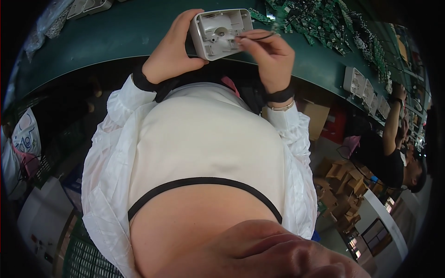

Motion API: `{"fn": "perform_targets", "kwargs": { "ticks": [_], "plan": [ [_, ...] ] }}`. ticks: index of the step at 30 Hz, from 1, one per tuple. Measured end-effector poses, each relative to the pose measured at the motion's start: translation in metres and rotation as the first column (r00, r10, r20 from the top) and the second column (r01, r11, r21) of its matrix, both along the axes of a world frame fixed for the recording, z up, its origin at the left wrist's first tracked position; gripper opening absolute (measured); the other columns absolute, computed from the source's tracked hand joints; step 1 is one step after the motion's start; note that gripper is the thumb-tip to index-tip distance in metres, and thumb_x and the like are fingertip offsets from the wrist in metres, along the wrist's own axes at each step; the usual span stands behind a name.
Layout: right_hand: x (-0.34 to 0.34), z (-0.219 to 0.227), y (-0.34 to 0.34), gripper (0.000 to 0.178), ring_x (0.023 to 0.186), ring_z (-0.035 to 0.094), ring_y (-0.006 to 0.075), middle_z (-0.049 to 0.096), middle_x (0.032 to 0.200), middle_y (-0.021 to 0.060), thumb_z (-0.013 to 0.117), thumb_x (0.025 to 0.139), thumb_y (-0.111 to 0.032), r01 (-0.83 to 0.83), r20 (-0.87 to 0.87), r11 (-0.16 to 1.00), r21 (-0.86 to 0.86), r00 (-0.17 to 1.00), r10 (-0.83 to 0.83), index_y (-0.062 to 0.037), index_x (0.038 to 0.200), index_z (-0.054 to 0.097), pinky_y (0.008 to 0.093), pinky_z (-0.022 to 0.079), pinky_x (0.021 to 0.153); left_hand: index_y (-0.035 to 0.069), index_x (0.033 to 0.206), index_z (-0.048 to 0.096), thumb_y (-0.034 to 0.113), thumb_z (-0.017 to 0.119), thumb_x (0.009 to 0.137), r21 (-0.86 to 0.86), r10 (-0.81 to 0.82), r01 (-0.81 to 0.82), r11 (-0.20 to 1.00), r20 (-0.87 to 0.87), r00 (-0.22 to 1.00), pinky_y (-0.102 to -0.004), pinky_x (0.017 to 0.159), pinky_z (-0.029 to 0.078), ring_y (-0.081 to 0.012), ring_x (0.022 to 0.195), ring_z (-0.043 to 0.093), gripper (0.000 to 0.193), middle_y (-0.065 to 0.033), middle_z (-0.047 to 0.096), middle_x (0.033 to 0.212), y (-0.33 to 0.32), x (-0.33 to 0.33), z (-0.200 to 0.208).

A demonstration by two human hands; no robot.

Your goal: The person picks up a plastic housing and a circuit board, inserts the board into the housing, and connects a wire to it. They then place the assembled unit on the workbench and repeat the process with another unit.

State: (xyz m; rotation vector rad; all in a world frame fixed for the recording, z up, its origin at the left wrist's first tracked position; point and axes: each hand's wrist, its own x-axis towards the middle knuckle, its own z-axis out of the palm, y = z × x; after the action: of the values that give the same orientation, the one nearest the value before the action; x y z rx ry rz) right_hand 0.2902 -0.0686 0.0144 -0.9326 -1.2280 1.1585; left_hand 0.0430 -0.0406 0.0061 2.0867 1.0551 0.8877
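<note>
A white plastic housing (201,39), open on top, is tilted at the table's near edge. Ribs, posts and a round hole show inside it. My left hand (170,52) grips its left side, fingers behind and thumb at the near corner. Over the housing's right part, my right hand (276,54) is closed in a pinch. A thin dark strand (263,37), like a wire, runs along its fingers, with a small greenish piece near its far end. The fingertips hide part of the housing's inside, and what they pinch there is too small to tell.
Many green circuit boards (320,23) lie heaped on the green table (116,34). More white housings (354,80) line its edge at right, near a co-worker (391,153). Clear plastic bags (41,34) lie far left. Cardboard boxes (345,180) are on the floor at right.
</note>
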Motion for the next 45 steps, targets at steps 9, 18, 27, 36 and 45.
{"fn": "perform_targets", "kwargs": {
  "ticks": [9, 18, 27, 36, 45],
  "plan": [
    [-0.021, -0.004, -0.003, 0.011, 0.087, 0.072, 0.0134, 0.076, 0.099, 0.0073, 0.075, 0.089, 0.002, 0.024, 0.292, 1.000, 0.005, 0.956, -0.024, 0.0029, 0.101, 0.075, 0.0255, 0.057, 0.079, 0.011, 0.153, 0.034, 0.010, 0.087, 0.068, 0.020, -0.041, 0.040, 0.999, 0.034, 0.999, -0.0412, 0.113, 0.044, -0.0374, 0.137, 0.049, 0.100, -0.0165, 0.044, 0.148, -0.004, 0.007, 0.005],
    [-0.025, -0.005, -0.001, 0.014, 0.080, 0.072, 0.0164, 0.076, 0.092, 0.0089, 0.078, 0.084, -0.003, 0.103, 0.615, 0.951, 0.292, 0.741, -0.269, -0.0002, 0.097, 0.075, 0.0269, 0.056, 0.072, 0.010, 0.153, 0.033, 0.008, 0.085, 0.068, -0.032, -0.036, 0.040, 0.999, 0.101, 0.994, -0.0407, 0.113, 0.044, -0.0370, 0.135, 0.049, 0.100, -0.0171, 0.041, 0.148, -0.009, 0.011, 0.001],
    [-0.023, -0.008, 0.001, 0.007, 0.074, 0.070, 0.0227, 0.075, 0.089, 0.0103, 0.076, 0.085, -0.006, -0.046, 0.660, 0.879, 0.474, 0.680, -0.319, -0.0039, 0.092, 0.076, 0.0306, 0.055, 0.068, 0.011, 0.154, 0.032, 0.003, 0.082, 0.070, -0.210, -0.004, 0.040, 0.977, 0.168, 0.986, -0.0388, 0.102, 0.052, -0.0321, 0.128, 0.055, 0.098, -0.0171, 0.041, 0.147, -0.014, 0.010, 0.005],
    [-0.008, 0.005, -0.007, 0.029, 0.089, 0.069, 0.0227, 0.072, 0.111, 0.0125, 0.075, 0.090, -0.010, 0.347, 0.641, 0.882, 0.319, 0.607, -0.471, -0.0046, 0.118, 0.069, 0.0323, 0.054, 0.073, 0.013, 0.154, 0.032, 0.000, 0.082, 0.070, -0.148, -0.048, 0.063, 0.987, 0.102, 0.994, -0.0379, 0.100, 0.055, -0.0323, 0.124, 0.058, 0.098, -0.0174, 0.040, 0.149, -0.008, 0.007, 0.007],
    [-0.002, 0.000, 0.002, 0.042, 0.101, 0.061, 0.0209, 0.056, 0.121, 0.0120, 0.070, 0.092, -0.002, 0.340, 0.337, 0.905, 0.256, 0.846, -0.413, 0.0027, 0.132, 0.055, 0.0284, 0.053, 0.086, 0.014, 0.154, 0.033, -0.001, 0.082, 0.070, -0.120, -0.062, 0.073, 0.990, 0.094, 0.994, -0.0371, 0.099, 0.055, -0.0321, 0.126, 0.057, 0.099, -0.0173, 0.040, 0.151, -0.008, 0.007, 0.007]
  ]
}}
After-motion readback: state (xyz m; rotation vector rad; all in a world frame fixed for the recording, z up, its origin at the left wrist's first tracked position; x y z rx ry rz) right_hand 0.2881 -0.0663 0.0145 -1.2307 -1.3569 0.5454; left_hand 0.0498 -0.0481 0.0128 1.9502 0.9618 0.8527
